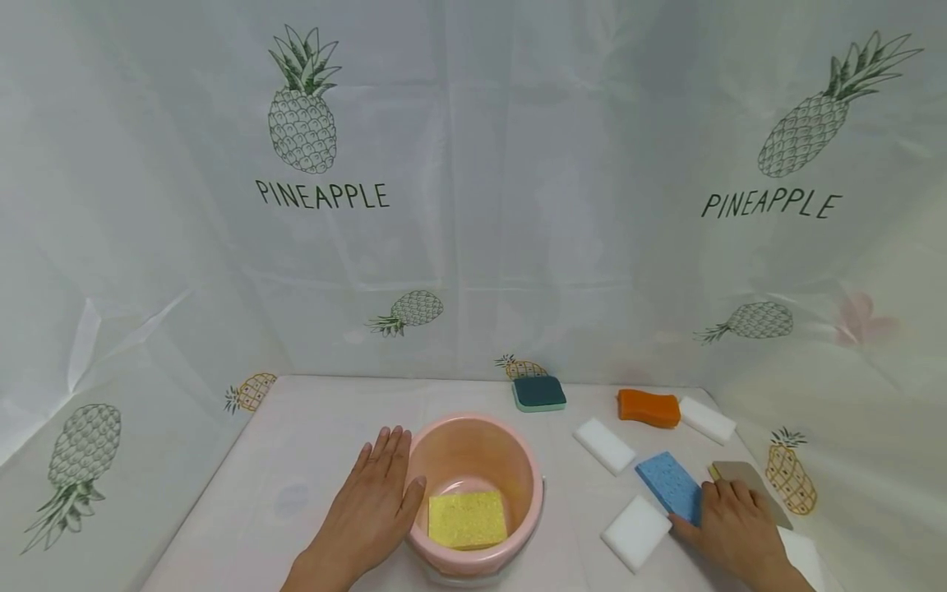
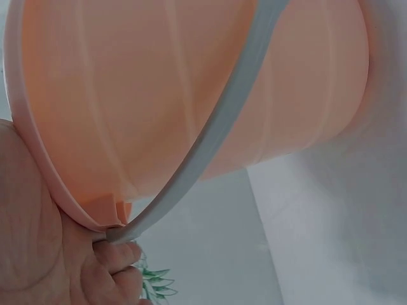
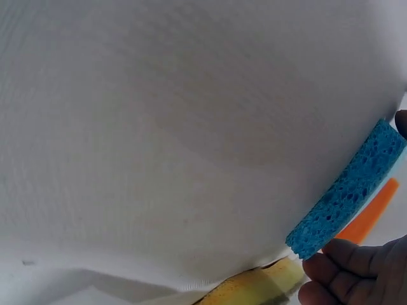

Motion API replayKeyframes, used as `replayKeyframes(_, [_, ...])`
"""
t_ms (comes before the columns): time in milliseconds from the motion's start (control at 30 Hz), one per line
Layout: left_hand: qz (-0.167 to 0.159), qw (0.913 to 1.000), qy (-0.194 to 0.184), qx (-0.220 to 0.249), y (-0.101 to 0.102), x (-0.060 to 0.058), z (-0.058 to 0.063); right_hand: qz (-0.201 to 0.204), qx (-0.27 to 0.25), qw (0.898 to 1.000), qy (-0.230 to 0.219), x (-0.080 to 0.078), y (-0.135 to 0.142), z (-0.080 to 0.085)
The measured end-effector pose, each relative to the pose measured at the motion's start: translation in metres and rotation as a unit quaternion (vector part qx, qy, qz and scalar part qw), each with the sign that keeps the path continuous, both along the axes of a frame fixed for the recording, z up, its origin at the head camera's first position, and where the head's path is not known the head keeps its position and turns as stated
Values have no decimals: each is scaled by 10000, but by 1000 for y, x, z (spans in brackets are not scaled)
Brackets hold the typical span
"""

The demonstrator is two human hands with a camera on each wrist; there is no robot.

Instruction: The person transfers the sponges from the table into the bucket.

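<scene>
The right hand is pinching 1 blue sponge (even pressure is looking wisest); the left hand, fingers straight, is resting against the pink bucket.

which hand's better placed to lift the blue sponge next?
Right hand, probably: it grips the blue sponge by its edges. The left hand is away from it, against the bucket.
</scene>
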State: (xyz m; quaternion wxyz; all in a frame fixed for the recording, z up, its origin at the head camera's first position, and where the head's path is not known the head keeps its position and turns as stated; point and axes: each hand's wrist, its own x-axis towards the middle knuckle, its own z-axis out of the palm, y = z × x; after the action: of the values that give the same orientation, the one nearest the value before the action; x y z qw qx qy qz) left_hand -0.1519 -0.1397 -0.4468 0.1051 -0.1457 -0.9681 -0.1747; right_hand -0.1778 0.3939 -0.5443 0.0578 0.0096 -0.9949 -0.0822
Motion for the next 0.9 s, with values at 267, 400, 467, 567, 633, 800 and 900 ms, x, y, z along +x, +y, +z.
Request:
replayKeyframes(267, [18,10000,-24,37,0,0,0,-186,-160,9995,-198,-2,0,0])
replayKeyframes(400, [25,10000,-73,50,-1,0,0,-253,-385,9987,-204,-4,0,0])
replayKeyframes(467, [23,10000,-68,39,-1,0,0,-263,-513,9982,-183,-5,1,0])
replayKeyframes(567, [13,10000,-55,21,-1,0,0,-350,-621,9972,-220,-8,1,1])
replayKeyframes(633, [7,10000,-57,16,-1,0,0,-384,-657,9968,-232,-9,1,2])
replayKeyframes(800, [4,10000,-88,14,0,0,1,-179,-607,9980,80,-14,4,7])
replayKeyframes(900, [-22,10000,-63,-12,0,1,1,105,-635,9968,473,-16,5,11])
